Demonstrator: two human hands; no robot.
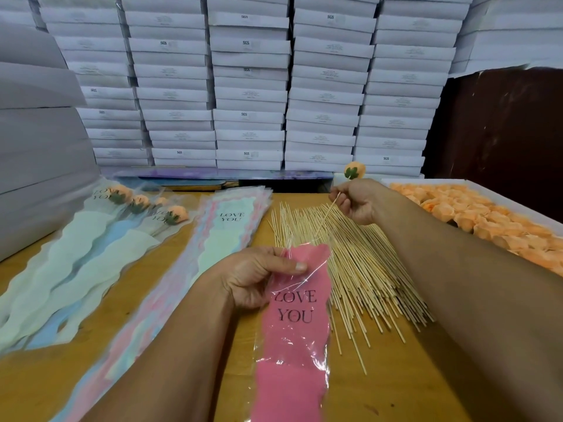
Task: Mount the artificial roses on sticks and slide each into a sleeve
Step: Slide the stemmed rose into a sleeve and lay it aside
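head view, left hand (pixel 253 277) fingers pinching pink sleeve (pixel 294 324), right hand (pixel 358 201) fingers curled round rose stick (pixel 327 214)

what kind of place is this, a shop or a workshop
Probably a small packing workshop or stockroom: a wall of stacked white boxes, a tray of loose orange roses, and a heap of sticks on the table.

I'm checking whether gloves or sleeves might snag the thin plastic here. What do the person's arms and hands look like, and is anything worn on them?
Both hands, the left hand and the right hand, are bare: no gloves, rings, watch or bracelet show. Both forearms are uncovered as far as the frame reaches; no sleeve cuff is in view.
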